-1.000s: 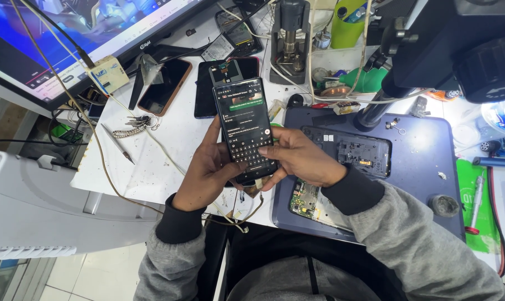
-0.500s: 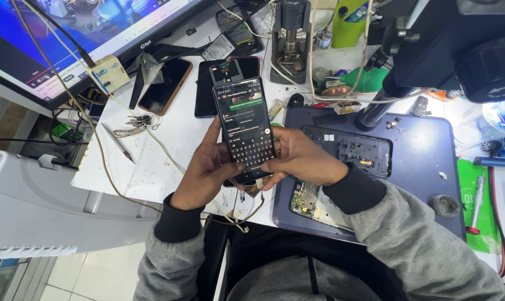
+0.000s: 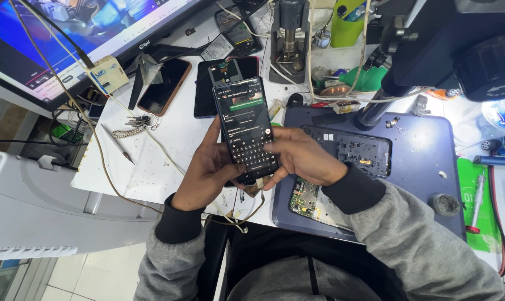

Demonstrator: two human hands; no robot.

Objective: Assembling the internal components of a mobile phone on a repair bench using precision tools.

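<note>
A black smartphone [image 3: 242, 121] with a lit screen showing a chat and an on-screen keyboard is held upright between both hands over the white bench. My left hand [image 3: 208, 170] cradles its lower left edge and back. My right hand [image 3: 300, 157] wraps the lower right side, its thumb resting on the keyboard area. Both wrists wear grey sleeves with black cuffs.
A blue work mat [image 3: 425, 167] at right carries an opened phone body [image 3: 354, 152] and a green circuit board [image 3: 302, 196]. Two dark phones [image 3: 164, 85] lie behind, with keys [image 3: 134, 124], tweezers [image 3: 116, 142], a monitor [image 3: 68, 39], a microscope stand [image 3: 459, 39] and a red-handled screwdriver [image 3: 476, 202].
</note>
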